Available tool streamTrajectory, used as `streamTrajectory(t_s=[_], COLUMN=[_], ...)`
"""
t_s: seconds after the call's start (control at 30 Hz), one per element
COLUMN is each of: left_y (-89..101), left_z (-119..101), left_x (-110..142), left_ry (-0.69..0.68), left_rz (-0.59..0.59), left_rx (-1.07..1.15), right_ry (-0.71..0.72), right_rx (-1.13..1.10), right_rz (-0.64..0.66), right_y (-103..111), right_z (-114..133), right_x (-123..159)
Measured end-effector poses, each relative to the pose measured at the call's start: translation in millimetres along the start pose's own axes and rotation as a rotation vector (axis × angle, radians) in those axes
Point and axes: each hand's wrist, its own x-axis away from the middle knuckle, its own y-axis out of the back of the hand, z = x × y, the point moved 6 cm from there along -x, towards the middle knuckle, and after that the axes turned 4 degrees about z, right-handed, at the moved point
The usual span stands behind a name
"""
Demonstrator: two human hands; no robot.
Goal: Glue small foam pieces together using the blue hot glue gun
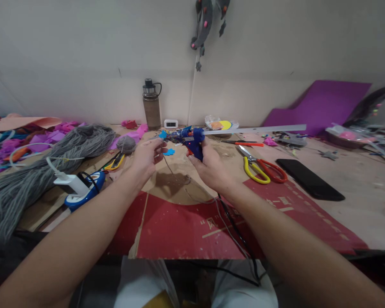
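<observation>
My right hand (pixel 208 164) is wrapped round the handle of a blue hot glue gun (pixel 194 139), its nozzle turned to the left. A long clear glue stick (pixel 256 129) juts out of the gun's back end. Close to the nozzle, my left hand (pixel 150 155) pinches a small blue felt piece (pixel 162 134) between its fingertips. A thin grey string (pixel 171 171) hangs from there down to the cardboard. Another blue felt piece (pixel 170 152) shows just beyond the left fingers.
Grey yarn (pixel 80 145), a power strip (pixel 83 192) and a yellow cutter (pixel 115 162) lie on the left. Behind stands a bottle (pixel 152 109). Scissors (pixel 256 167), a phone (pixel 309 179) and purple felt (pixel 321 105) are on the right. Red-printed cardboard (pixel 179 233) covers the table front.
</observation>
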Motion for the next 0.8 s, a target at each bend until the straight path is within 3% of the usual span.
streamTrajectory(t_s=[0.8], left_y=[-1.3], left_z=[-4.8], left_x=[3.8], left_ry=[-0.001], left_rz=[-0.014], left_rx=[-0.008], right_ry=[-0.006], right_rx=[0.015], right_rz=[-0.020], right_y=[2.7], right_z=[2.5], right_x=[0.6])
